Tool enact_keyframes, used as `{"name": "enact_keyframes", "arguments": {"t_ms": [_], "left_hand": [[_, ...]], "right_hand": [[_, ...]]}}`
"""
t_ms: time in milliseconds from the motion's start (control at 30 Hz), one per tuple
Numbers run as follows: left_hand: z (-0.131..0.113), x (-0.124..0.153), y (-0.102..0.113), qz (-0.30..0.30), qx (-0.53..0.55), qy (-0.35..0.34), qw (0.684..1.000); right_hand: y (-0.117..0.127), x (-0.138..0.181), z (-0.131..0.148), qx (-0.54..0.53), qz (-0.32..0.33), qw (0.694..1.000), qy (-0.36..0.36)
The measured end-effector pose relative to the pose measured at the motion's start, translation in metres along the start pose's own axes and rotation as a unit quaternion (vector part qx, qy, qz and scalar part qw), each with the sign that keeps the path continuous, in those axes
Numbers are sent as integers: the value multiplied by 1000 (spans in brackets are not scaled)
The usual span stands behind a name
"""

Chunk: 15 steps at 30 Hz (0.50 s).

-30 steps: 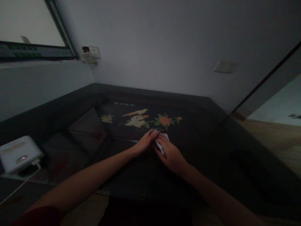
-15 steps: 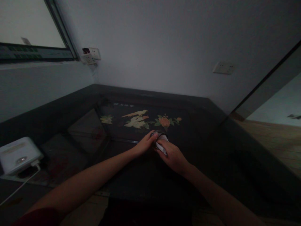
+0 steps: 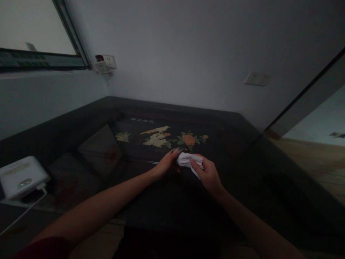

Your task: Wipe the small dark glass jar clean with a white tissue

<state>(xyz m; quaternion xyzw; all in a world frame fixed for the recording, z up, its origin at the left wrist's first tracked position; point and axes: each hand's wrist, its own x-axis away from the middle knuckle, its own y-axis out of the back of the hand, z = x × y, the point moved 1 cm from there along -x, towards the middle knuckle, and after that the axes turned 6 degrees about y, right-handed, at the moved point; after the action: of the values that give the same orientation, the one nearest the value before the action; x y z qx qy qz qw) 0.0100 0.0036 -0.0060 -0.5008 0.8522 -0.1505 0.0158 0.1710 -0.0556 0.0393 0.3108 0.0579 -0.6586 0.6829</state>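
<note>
My right hand (image 3: 207, 174) is closed on a crumpled white cloth (image 3: 186, 160) and presses it against a small dark object (image 3: 180, 154) that I cannot make out. My left hand (image 3: 165, 163) rests beside that object, its fingertips curled against its left side. Both hands are over a dark glossy tabletop (image 3: 229, 151) with a painted panel of birds and an orange flower (image 3: 188, 139) just beyond them. The scene is very dim.
A white box-shaped device (image 3: 20, 176) with a white cable (image 3: 23, 214) sits at the left edge. Wall sockets (image 3: 104, 63) hang near the window corner, another socket plate (image 3: 257, 78) on the back wall. A wooden floor (image 3: 315, 158) shows at right.
My right hand has lifted and turned to the right, pulling more of the white cloth into view. The left hand has stayed almost in place.
</note>
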Motion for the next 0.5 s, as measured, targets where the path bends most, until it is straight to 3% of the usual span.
{"name": "enact_keyframes", "arguments": {"t_ms": [133,267,367,500], "left_hand": [[-4,0,-2,-1,41,28,999],[-7,3,-3,0,66,30,997],[-8,4,-3,9,85,27,996],[-10,5,-2,21,109,21,994]], "right_hand": [[7,-3,-11,-48,-130,990,-27],[13,-6,-30,-95,-204,974,-39],[15,-9,-42,-127,-247,960,-44],[17,-13,-49,-151,-259,953,-37]]}}
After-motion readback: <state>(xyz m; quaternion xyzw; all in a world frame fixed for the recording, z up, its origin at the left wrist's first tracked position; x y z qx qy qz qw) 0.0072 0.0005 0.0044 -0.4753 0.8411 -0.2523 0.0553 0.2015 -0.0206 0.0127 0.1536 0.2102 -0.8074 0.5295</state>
